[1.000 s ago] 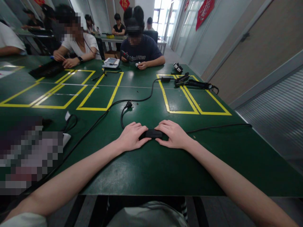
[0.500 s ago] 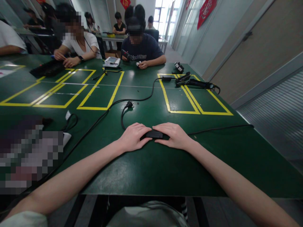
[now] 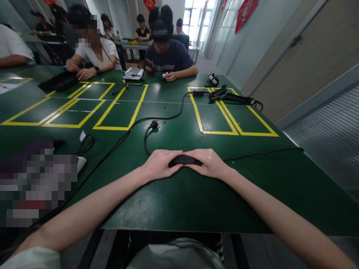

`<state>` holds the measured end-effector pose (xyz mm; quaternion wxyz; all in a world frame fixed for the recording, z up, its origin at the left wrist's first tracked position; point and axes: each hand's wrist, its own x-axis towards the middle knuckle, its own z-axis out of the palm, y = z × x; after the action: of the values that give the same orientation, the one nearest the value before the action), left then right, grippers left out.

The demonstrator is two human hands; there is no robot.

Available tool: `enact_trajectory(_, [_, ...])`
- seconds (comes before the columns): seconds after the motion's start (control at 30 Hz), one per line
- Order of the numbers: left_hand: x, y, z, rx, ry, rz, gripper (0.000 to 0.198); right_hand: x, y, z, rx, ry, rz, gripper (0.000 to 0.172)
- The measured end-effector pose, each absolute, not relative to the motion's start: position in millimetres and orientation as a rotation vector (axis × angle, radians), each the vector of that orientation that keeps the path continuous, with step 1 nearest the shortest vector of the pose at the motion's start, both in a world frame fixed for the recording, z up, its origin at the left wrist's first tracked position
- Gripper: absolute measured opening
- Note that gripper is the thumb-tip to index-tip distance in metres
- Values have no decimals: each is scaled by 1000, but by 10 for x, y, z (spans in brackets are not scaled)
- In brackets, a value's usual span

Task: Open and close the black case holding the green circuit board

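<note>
A small black power adapter (image 3: 183, 160) lies on the green table (image 3: 179, 201) right in front of me. My left hand (image 3: 159, 164) cups its left end and my right hand (image 3: 209, 163) cups its right end. Both hands have their fingers curled over the adapter, and the fingertips meet above it, so only its front face shows. A black cord (image 3: 146, 142) loops from under my left hand to a plug (image 3: 153, 124). Another thin cord (image 3: 263, 152) runs off to the right from under my right hand.
Yellow tape rectangles (image 3: 224, 119) mark the table. Black tools and cables (image 3: 230, 98) lie at the far right. A long black cable (image 3: 112, 144) crosses the table. Other people (image 3: 169, 56) sit working at the far side. A blurred object (image 3: 36, 179) lies at my left.
My two hands have slid closer together over the adapter until their fingertips meet, covering more of it. The adapter itself has stayed in place.
</note>
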<state>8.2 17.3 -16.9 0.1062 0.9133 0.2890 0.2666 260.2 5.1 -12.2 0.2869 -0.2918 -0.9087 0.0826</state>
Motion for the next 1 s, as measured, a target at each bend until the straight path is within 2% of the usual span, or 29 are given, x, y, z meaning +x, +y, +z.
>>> enact_trajectory(0.07, [99,176,-168,2692,876,774,43,2607,47,-119,-736,-2429,158,30])
enact_trajectory(0.23, [98,189,-169,2794,795,787,27,2596,32,-49,-712,-2401,226,30])
enact_trajectory(0.33, [80,195,-146,2919,706,829,26,2596,30,26,-882,-2315,509,37])
enact_trajectory(0.47, [77,186,-87,3085,551,807,30,2622,39,97,-1040,-2191,1114,41])
enact_trajectory(0.53, [84,172,-66,3099,529,824,30,2636,35,111,-1051,-2152,1262,46])
enact_trajectory(0.63, [93,154,-66,2999,622,857,34,2645,21,97,-1115,-2158,1025,43])
enact_trajectory(0.73, [86,158,-85,2767,784,838,52,2644,25,40,-1037,-2296,548,37])
enact_trajectory(0.87, [72,189,-92,2587,865,793,31,2641,65,-34,-857,-2442,191,34])
enact_trajectory(1.0, [72,201,-77,2616,850,798,29,2638,88,-35,-899,-2493,165,33])
